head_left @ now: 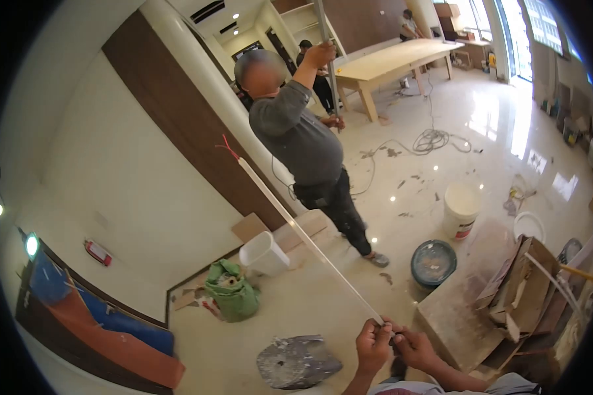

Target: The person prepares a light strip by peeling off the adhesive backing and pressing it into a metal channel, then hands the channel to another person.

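A long, thin white LED strip light (pixel 323 258) slants up and away from me, with red wires coming out of its far end. My left hand (pixel 373 347) is closed around its near end, thumb on top. Right beside it, my right hand (pixel 416 350) pinches at the same end, fingertips close to the left thumb. The fingers hide exactly what lies between them. Beyond the strip stands a co-worker (pixel 300 141) in a dark grey top, holding a long upright metal bar (pixel 331 79) in both hands.
A green sack (pixel 232 293) and a white bin (pixel 265 255) stand by the left wall. To the right are a white bucket (pixel 461 210), a dark round tub (pixel 433 263) and cardboard scraps (pixel 524 283). A cable coil (pixel 435 140) lies before a wooden table (pixel 395 60).
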`<action>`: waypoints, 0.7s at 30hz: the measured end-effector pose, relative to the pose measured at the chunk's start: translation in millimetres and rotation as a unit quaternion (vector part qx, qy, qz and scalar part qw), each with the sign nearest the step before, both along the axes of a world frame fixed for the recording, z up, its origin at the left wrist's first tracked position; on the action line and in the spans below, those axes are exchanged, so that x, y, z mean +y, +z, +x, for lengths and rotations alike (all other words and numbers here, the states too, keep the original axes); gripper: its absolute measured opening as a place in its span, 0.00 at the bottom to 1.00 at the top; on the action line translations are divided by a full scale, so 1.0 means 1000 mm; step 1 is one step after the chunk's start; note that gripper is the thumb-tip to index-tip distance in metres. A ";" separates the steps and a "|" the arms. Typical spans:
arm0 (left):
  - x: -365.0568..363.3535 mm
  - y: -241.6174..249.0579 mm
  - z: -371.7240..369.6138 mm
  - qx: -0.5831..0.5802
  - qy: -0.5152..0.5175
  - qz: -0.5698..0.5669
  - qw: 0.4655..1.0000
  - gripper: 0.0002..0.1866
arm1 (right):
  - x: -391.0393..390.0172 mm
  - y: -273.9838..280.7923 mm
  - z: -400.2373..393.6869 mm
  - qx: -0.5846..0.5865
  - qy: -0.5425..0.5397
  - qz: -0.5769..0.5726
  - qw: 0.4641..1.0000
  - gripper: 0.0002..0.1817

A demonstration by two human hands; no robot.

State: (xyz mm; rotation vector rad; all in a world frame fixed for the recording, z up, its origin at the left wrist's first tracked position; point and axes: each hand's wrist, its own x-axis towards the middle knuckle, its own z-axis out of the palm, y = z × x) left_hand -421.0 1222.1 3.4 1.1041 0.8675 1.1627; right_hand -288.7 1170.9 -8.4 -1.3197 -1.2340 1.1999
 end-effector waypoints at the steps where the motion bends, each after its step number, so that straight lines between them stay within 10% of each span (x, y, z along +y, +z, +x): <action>1: 0.002 -0.006 0.001 -0.037 0.004 -0.010 0.999 0.06 | 0.002 -0.011 -0.006 0.035 -0.022 -0.013 0.999 0.17; 9: 0.018 -0.019 -0.003 0.102 0.030 0.071 0.992 0.05 | 0.023 -0.022 -0.012 0.000 -0.044 0.013 0.999 0.20; 21: 0.050 0.019 -0.023 -0.035 0.014 0.078 0.996 0.12 | 0.037 0.005 -0.010 -0.034 0.024 -0.017 0.999 0.20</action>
